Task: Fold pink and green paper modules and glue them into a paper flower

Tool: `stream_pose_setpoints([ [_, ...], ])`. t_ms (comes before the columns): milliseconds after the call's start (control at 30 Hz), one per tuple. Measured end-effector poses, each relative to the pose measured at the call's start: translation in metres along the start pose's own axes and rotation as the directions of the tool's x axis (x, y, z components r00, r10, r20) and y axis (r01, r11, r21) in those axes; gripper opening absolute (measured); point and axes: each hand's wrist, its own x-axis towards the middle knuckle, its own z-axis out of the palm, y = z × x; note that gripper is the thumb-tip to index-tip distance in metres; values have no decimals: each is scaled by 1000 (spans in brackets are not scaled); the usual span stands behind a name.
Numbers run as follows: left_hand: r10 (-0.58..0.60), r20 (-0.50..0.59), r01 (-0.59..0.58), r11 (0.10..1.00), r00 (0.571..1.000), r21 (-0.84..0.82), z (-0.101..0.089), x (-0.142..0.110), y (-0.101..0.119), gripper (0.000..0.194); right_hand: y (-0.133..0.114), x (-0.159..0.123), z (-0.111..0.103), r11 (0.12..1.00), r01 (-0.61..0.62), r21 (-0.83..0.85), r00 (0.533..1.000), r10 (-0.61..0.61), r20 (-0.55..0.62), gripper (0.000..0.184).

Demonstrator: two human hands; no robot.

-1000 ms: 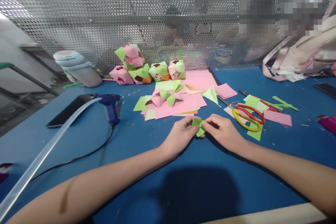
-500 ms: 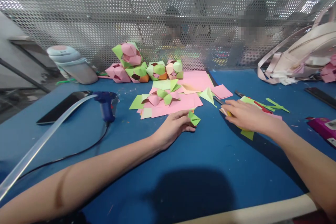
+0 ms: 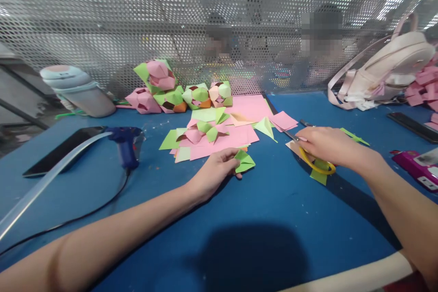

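In my left hand point(image 3: 221, 164) a small folded piece of green paper point(image 3: 245, 161) is pinched between thumb and fingers, just above the blue table. My right hand point(image 3: 326, 142) is closed on yellow-handled scissors point(image 3: 314, 163), whose blades point left toward a pink paper stack point(image 3: 284, 121). Under the scissors lie scraps of green paper point(image 3: 319, 178) and a pale paper piece point(image 3: 293, 147). Left of them is a light green folded paper point(image 3: 266, 127). Farther left, a partly built pink and green paper shape point(image 3: 204, 130) rests on pink sheets point(image 3: 226, 145).
Finished paper balls point(image 3: 171, 99) stand along the perforated screen point(image 3: 191, 54). At left are a blue glue gun point(image 3: 125, 146) with a cord, a dark tablet point(image 3: 61, 153) and a bottle point(image 3: 80, 93). A bag point(image 3: 383, 70), black phone point(image 3: 414, 127) and purple object point(image 3: 415, 169) sit at right.
My right hand has lifted the scissors slightly off the scraps, and their yellow handle now shows. My left hand still holds the green paper, turned a little more toward the view. The view has shifted slightly.
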Motion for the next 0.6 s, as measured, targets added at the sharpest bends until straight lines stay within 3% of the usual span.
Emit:
stream_pose_setpoints([
  [100,18,-18,-16,996,1000,88,-3,1,0,27,-4,13,-17,999,18,-33,1000,-18,-12,20],
  [200,40,-45,-31,980,998,194,-7,2,-1,29,-12,30,-18,1000,21,-17,999,-22,-46,24],
  [433,39,-131,13,928,991,371,-22,0,1,44,-26,66,40,996,-79,-29,994,81,79,34],
  [600,35,-145,26,917,989,398,-31,0,0,45,-22,78,62,994,-105,22,993,104,58,21],
])
